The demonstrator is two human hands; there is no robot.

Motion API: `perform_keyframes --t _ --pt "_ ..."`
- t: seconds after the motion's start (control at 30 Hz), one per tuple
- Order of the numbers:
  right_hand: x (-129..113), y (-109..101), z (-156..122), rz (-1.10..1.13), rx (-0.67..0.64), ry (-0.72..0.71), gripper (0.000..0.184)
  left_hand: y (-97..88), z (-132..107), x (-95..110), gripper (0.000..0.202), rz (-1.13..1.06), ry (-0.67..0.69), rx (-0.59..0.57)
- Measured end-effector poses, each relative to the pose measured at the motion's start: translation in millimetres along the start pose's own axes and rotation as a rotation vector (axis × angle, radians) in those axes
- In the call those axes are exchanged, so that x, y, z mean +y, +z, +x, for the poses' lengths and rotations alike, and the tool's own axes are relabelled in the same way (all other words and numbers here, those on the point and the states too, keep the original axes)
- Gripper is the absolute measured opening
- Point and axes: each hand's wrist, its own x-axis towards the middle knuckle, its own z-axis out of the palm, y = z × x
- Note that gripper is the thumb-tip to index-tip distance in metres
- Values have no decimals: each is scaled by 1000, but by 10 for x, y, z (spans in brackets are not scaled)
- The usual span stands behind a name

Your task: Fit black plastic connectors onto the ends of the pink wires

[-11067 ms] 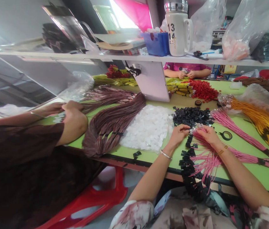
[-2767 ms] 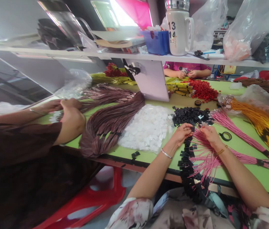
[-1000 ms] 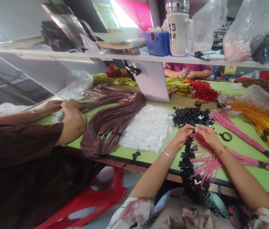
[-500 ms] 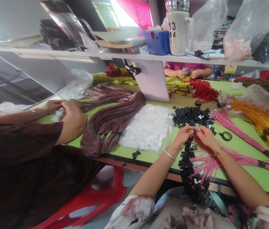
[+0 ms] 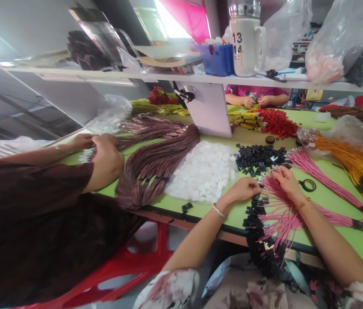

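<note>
Green table [image 5: 360, 246]: front edge lower right, surface showing between pink bundles. Pink wires [image 5: 286, 223], right of centre: thin, silver-tipped, loosely fanned, tails reaching front edge. Right hand [image 5: 287, 182]: fingers closed on them. Left hand [image 5: 244, 189]: curled, can't tell how tight or on what.

Gap between 2 bundles [image 5: 328, 181], tape [image 5: 314, 186] inside

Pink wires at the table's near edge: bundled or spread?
Spread: below the right hand, the pink wires fan out in loose, separate strands.
</note>
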Motion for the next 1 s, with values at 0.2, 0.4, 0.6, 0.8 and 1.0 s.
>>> perform_keyframes --t 0.2,0.4,0.6,0.8,1.0 --pt "-27 45 -29 -68 -23 -17 38 -1 500 -189 13 151 -214 511" --pt "69 55 5 -169 -51 -55 33 64 602 -337 10 114 -165 480" --pt "83 70 -5 -159 -38 -63 29 36 573 -309 24 37 -106 505" --pt "65 81 -5 -74 -41 -49 26 36 445 -104 13 -478 -68 375" --pt "70 63 -14 -156 -24 -46 27 75 329 25 32 -912 -46 176"
